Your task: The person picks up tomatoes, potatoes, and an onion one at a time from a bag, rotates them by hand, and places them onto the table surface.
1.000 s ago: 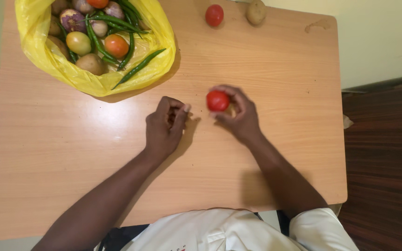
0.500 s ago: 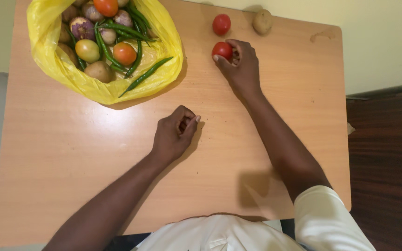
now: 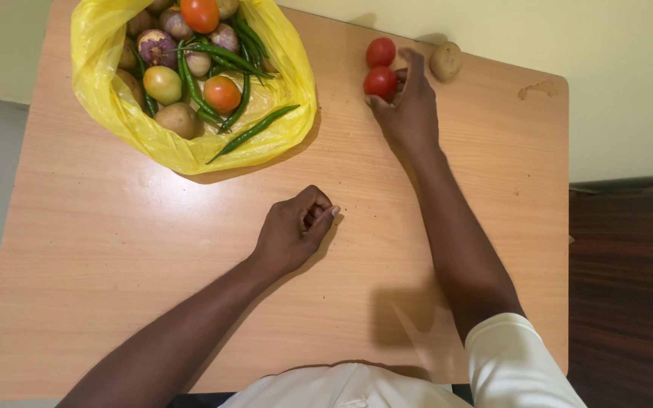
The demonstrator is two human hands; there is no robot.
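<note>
at the table's (image 3: 100, 249) far left corner a yellow bag (image 3: 107, 113) of vegetables lies open. the left hand (image 3: 292, 230) rests mid-table, curled shut on nothing. by the far edge a tomato (image 3: 380, 81) is clasped in the right hand (image 3: 410, 109), touching a second tomato (image 3: 381, 51); a potato (image 3: 445, 60) lies just beside. the setting-down step seems in hand; release is called for, gently, the edge being near. open room lies nearer.
</note>
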